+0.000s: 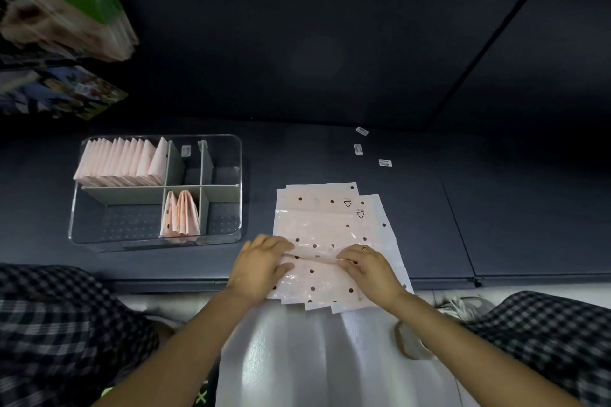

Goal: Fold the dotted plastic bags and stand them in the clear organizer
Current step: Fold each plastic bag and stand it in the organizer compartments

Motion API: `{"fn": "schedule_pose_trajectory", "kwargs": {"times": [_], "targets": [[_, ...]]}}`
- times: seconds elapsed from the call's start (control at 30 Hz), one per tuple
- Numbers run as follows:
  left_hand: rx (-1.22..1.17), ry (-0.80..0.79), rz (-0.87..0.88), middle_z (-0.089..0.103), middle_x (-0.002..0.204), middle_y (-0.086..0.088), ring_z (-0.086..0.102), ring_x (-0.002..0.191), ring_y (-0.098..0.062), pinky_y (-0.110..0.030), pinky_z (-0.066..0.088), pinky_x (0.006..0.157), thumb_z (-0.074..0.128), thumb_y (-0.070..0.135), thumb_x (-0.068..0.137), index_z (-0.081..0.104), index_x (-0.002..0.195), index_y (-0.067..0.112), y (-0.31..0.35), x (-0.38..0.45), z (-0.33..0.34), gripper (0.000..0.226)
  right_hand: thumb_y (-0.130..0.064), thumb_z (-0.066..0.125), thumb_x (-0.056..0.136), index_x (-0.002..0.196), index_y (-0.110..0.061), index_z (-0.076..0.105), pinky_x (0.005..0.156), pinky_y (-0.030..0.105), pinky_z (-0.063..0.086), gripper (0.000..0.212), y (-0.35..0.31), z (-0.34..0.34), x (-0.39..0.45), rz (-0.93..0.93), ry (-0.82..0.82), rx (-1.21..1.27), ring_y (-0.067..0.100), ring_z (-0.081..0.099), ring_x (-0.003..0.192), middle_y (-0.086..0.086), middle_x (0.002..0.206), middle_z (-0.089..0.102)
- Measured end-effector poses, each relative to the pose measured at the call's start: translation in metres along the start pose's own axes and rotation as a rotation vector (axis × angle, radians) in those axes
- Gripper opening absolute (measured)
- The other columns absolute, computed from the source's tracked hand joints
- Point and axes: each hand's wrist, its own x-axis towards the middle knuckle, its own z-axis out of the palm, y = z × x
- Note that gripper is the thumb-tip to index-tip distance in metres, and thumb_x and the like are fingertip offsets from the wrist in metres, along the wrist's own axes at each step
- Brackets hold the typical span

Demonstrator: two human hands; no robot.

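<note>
A stack of pale pink dotted plastic bags (327, 221) lies flat on the dark shelf, its near end hanging over the front edge. My left hand (261, 263) and my right hand (367, 266) pinch a crosswise crease in the top bag, one at each side. The clear organizer (238, 175) stands to the left. Several folded bags (122, 162) stand in a row in its back left compartment. A few more folded bags (180, 216) stand in the narrow front middle compartment.
Three small barcode stickers (385, 162) lie on the shelf behind the stack. Books or boxes (62, 10) lean at the upper left. A white glossy sheet (314, 357) covers my lap between checked trouser legs. A shoe (463, 306) shows at the right.
</note>
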Motion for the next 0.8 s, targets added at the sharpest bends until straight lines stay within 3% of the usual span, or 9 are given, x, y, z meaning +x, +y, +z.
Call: {"fn": "schedule_pose_trajectory", "kwargs": {"times": [0.17, 0.23, 0.33, 0.43, 0.5, 0.57, 0.63, 0.73, 0.8], "targets": [[-0.378, 0.012, -0.302, 0.062, 0.089, -0.008, 0.056, 0.083, -0.024, -0.027, 0.037, 0.064, 0.067, 0.024, 0.085, 0.062, 0.097, 0.018, 0.004, 0.006, -0.012, 0.014, -0.023, 0.055, 0.094, 0.088, -0.022, 0.064, 0.072, 0.013, 0.042, 0.010, 0.005, -0.011, 0.004, 0.120, -0.052, 0.360, 0.009, 0.056, 0.081, -0.010, 0.088, 0.066], [-0.450, -0.042, -0.344, 0.064, 0.086, -0.010, 0.059, 0.081, -0.027, -0.029, 0.041, 0.064, 0.065, 0.022, 0.087, 0.058, 0.095, 0.017, 0.002, 0.007, -0.012, 0.011, -0.023, 0.063, 0.089, 0.089, -0.024, 0.062, 0.067, 0.014, 0.039, 0.001, 0.007, -0.012, 0.008, 0.157, -0.027, 0.380, 0.007, 0.052, 0.071, -0.011, 0.088, 0.064], [-0.553, -0.037, -0.394, 0.064, 0.084, -0.001, 0.060, 0.082, -0.023, -0.028, 0.043, 0.066, 0.063, 0.018, 0.089, 0.051, 0.094, 0.019, 0.004, 0.008, -0.012, 0.013, -0.022, 0.068, 0.086, 0.097, -0.018, 0.060, 0.059, 0.018, 0.035, 0.014, 0.010, -0.009, 0.020, 0.258, 0.041, 0.382, 0.009, 0.041, 0.059, -0.004, 0.068, 0.050], [-0.385, 0.128, -0.400, 0.061, 0.101, -0.002, 0.056, 0.094, -0.023, -0.036, 0.047, 0.079, 0.064, 0.016, 0.088, 0.050, 0.115, 0.016, 0.013, 0.006, -0.010, 0.031, -0.024, 0.068, 0.085, 0.101, -0.012, 0.060, 0.059, 0.022, 0.034, 0.022, 0.011, -0.004, 0.030, 0.362, 0.110, 0.397, 0.013, 0.040, 0.062, -0.004, 0.060, 0.037], [-0.124, 0.254, -0.257, 0.056, 0.118, -0.003, 0.052, 0.106, -0.026, -0.038, 0.043, 0.089, 0.067, 0.017, 0.085, 0.052, 0.125, 0.015, 0.021, 0.001, -0.006, 0.043, -0.026, 0.068, 0.085, 0.101, -0.014, 0.059, 0.060, 0.022, 0.035, 0.022, 0.011, -0.001, 0.035, 0.395, 0.122, 0.365, 0.017, 0.044, 0.070, -0.006, 0.060, 0.038], [0.023, 0.186, -0.032, 0.051, 0.134, -0.005, 0.047, 0.123, -0.028, -0.039, 0.036, 0.103, 0.062, 0.019, 0.087, 0.051, 0.130, 0.014, 0.031, -0.002, 0.000, 0.045, -0.029, 0.069, 0.084, 0.100, -0.017, 0.058, 0.066, 0.026, 0.039, 0.022, 0.012, 0.002, 0.039, 0.433, 0.131, 0.354, 0.018, 0.050, 0.079, -0.006, 0.064, 0.042], [0.119, 0.027, 0.166, 0.030, 0.153, -0.006, 0.027, 0.141, -0.024, -0.037, 0.015, 0.117, 0.050, 0.027, 0.095, 0.040, 0.141, 0.013, 0.040, -0.005, 0.013, 0.049, -0.031, 0.070, 0.083, 0.099, -0.020, 0.057, 0.071, 0.027, 0.042, 0.024, 0.012, 0.004, 0.041, 0.475, 0.137, 0.357, 0.019, 0.053, 0.081, -0.002, 0.077, 0.051], [0.228, -0.154, 0.151, -0.009, 0.158, -0.003, -0.007, 0.146, -0.018, -0.030, -0.013, 0.116, 0.025, 0.043, 0.101, 0.002, 0.151, 0.014, 0.045, -0.008, 0.029, 0.062, -0.033, 0.071, 0.081, 0.097, -0.022, 0.055, 0.070, 0.027, 0.043, 0.026, 0.010, 0.004, 0.044, 0.523, 0.150, 0.352, 0.019, 0.055, 0.083, 0.000, 0.089, 0.055], [0.251, -0.130, 0.113, -0.006, 0.158, -0.003, -0.003, 0.146, -0.018, -0.030, -0.010, 0.116, 0.025, 0.046, 0.101, 0.002, 0.151, 0.012, 0.046, -0.008, 0.031, 0.065, -0.033, 0.071, 0.081, 0.099, -0.020, 0.054, 0.071, 0.026, 0.041, 0.028, 0.006, 0.003, 0.045, 0.551, 0.145, 0.364, 0.018, 0.054, 0.085, -0.001, 0.090, 0.054]]}}
